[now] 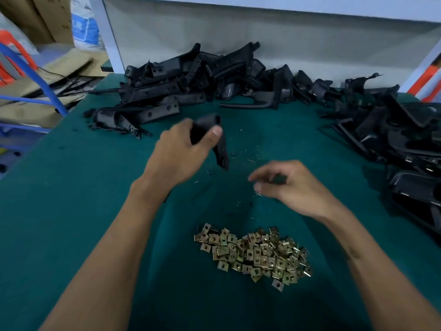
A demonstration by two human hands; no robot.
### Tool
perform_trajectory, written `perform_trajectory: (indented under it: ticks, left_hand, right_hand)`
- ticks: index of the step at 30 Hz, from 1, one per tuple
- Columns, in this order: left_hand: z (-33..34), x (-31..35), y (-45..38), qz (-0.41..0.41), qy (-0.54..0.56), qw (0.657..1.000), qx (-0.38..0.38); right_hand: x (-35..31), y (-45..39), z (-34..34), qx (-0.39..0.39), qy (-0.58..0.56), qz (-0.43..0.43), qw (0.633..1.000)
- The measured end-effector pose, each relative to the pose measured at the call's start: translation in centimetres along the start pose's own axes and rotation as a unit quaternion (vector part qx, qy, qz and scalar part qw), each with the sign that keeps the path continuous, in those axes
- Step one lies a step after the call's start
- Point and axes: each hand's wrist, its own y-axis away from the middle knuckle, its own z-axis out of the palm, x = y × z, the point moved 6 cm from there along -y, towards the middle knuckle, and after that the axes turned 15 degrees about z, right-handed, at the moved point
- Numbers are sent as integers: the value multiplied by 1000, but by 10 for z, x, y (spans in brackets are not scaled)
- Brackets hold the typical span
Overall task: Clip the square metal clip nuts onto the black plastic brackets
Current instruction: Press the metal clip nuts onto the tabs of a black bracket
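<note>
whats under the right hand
Green table cover with a few thin metal slivers beside the right hand. Something small and shiny shows at its fingertips, too blurred to identify. The palm hides whatever else lies beneath. The nut pile sits nearer the person, not under it.

We are seeing dim, even light casting soft shadows under both forearms on the green table (71,187). Motion blur is smearing the hands, and wide-angle distortion is bending the edges.
</note>
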Motion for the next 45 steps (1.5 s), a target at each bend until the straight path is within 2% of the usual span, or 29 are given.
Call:
perform_trajectory:
  ticks: [3,5,12,15,17,19,22,24,32,37,41,45]
  left_hand:
    - [27,-6,-1,-16,17,990,-137]
    - [41,-4,3,-23,61,982,-175]
    - [66,-6,12,-2,68,979,-191]
    - [65,-13,11,-11,124,975,-182]
    - [67,-16,13,-10,173,968,-181]
    - [69,-17,14,-4,205,961,-188]
    - [69,-19,13,-5,254,948,-191]
    - [69,-19,14,-12,296,935,-193]
    - [69,-17,17,-37,392,901,-180]
    - [70,-17,17,-42,439,882,-169]
    - [67,-20,20,-47,489,853,-177]
    - [69,-17,20,-35,504,841,-194]
  right_hand:
    - [26,15,5,-61,19,11,998]
    - [36,26,7,-71,34,-1,997]
    - [47,43,13,-69,86,-24,994]
    - [51,43,13,-75,85,-28,993]
    - [52,40,8,-81,47,-21,995]
    - [50,35,1,-82,-69,-13,994]
    - [48,17,-6,-61,-307,-3,950]
    - [46,2,-3,-58,-377,8,924]
    - [24,-27,23,-109,-341,28,933]
    - [30,-30,19,-157,-425,49,890]
    - [31,-26,18,-205,-433,24,877]
    - [29,-28,18,-189,-468,9,863]
